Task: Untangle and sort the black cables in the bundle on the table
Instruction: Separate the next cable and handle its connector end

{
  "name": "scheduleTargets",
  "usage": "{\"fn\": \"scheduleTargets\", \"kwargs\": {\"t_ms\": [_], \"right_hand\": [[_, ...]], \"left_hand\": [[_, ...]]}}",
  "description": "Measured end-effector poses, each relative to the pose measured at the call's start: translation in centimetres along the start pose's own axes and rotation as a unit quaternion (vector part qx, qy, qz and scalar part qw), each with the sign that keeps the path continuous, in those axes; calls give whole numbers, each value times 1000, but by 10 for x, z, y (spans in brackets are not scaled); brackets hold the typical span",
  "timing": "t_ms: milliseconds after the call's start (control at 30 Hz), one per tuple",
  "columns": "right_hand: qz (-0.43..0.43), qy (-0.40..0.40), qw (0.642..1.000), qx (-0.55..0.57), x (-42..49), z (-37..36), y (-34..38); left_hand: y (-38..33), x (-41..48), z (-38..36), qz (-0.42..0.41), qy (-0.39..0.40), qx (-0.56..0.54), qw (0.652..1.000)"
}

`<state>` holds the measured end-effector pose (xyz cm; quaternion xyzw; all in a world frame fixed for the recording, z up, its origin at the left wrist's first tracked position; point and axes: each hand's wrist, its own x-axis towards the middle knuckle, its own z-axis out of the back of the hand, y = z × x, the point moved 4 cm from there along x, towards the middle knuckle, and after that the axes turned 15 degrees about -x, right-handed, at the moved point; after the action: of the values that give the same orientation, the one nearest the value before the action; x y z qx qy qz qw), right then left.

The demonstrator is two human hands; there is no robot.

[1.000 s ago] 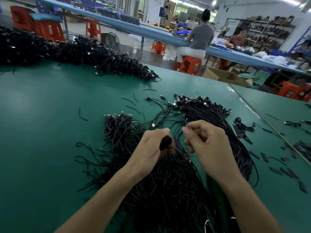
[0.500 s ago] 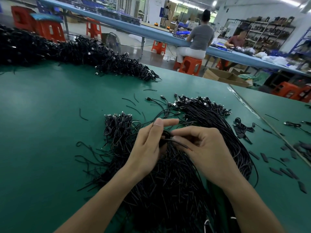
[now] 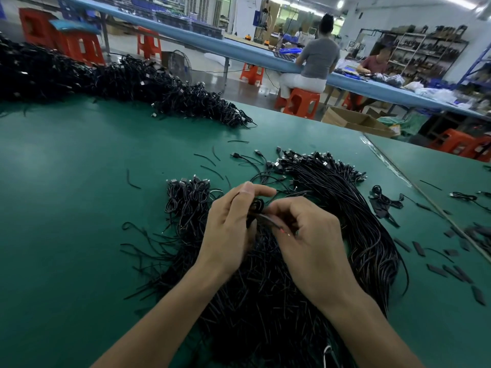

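Note:
A big tangled bundle of black cables (image 3: 255,296) lies on the green table (image 3: 74,197) right in front of me. My left hand (image 3: 228,229) holds a small coiled black cable (image 3: 255,205) between thumb and fingers above the bundle. My right hand (image 3: 308,235) pinches the free end of that same cable just to the right, its fingers curled. A straightened set of cables (image 3: 342,197) with plugs at the far end fans out to the right. A smaller group of looped cables (image 3: 186,197) sits to the left of my hands.
A long heap of black cables (image 3: 111,81) runs along the table's far left edge. Short black offcuts and flat black strips (image 3: 438,269) are scattered on the right. A table seam (image 3: 425,195) runs diagonally at right. People sit at a blue bench (image 3: 318,57) beyond.
Both hands have drawn together over the bundle. My left hand's fingers have closed more around the small coil, and my right hand has shifted slightly lower while pinching the cable end.

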<state>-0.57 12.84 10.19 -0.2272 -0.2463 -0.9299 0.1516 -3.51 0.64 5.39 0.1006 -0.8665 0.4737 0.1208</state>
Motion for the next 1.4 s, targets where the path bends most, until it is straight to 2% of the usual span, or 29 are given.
{"fn": "scheduleTargets", "kwargs": {"t_ms": [133, 300, 467, 567, 633, 733, 833, 933, 1067, 1233, 1400], "right_hand": [[41, 19, 997, -56, -2, -5, 3], [34, 20, 996, -83, -1, -8, 3], [160, 9, 966, -201, -9, -14, 14], [249, 32, 929, -271, -11, -16, 14], [304, 44, 906, -293, -12, -13, 14], [340, 54, 889, -301, -9, -7, 14], [312, 77, 906, -274, -4, -1, 11], [251, 103, 935, -226, -3, 2, 4], [186, 139, 961, -153, 1, 2, -7], [120, 187, 971, -83, 4, 3, -14], [91, 206, 965, -134, 5, 2, -17]], "left_hand": [[3, 1, 0, 42, -21, -46, 998], [6, 0, -3, 83, -36, -62, 994], [12, 3, 3, 131, -87, -63, 986], [21, 2, 5, 231, -20, -20, 973], [27, -2, 8, 315, 34, 17, 948], [33, -8, 7, 390, 78, 39, 916], [37, -12, 3, 442, 91, 35, 892], [39, -15, 1, 485, 112, -15, 867], [37, -14, -2, 483, 154, -83, 858], [28, -16, -3, 424, 279, 9, 861], [27, -17, -5, 398, 291, 106, 864]]}}
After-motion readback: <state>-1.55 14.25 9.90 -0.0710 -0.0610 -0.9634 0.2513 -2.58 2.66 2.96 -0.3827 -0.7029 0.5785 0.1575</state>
